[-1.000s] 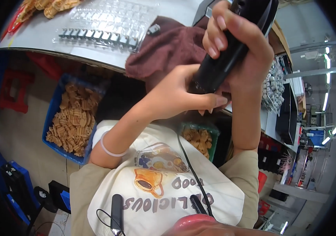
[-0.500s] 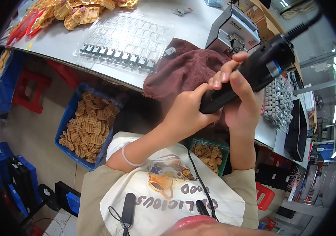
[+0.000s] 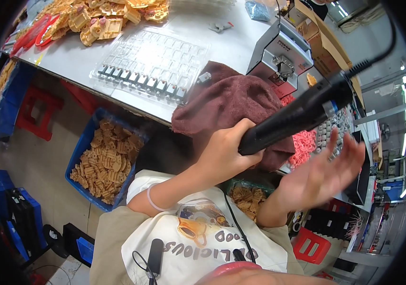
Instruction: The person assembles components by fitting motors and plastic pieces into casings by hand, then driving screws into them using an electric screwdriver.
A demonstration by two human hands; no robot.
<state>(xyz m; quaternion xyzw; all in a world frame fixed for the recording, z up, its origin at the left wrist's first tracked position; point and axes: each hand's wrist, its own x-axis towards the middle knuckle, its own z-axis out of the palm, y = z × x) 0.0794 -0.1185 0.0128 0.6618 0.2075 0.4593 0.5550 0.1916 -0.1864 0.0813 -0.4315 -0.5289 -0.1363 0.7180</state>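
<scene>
My left hand [image 3: 229, 149] is closed around the lower end of a black corded electric screwdriver [image 3: 290, 116]. The tool slants up to the right, and its cable leaves from the top end; its tip is hidden by the hand. Apart from it, my right hand [image 3: 324, 171] hangs in the air to the right, fingers spread and a little blurred, holding nothing. Behind the tool a dark maroon towel [image 3: 236, 97] drapes over the table edge. On the table to the left, a clear plastic tray [image 3: 153, 47] has a row of small grey-and-white parts along its near side.
A silver machine [image 3: 283, 52] stands behind the towel. Pink parts [image 3: 303, 147] and a tray of grey parts [image 3: 328, 126] lie at the right. Yellow plastic parts [image 3: 103, 23] are heaped at the far left. Below the table edge stands a blue bin [image 3: 77, 156] of tan pieces.
My right hand has let go of the screwdriver and moved down and to the right, opening. The tool, now in my left hand alone, has dropped slightly. Pink parts have come into sight.
</scene>
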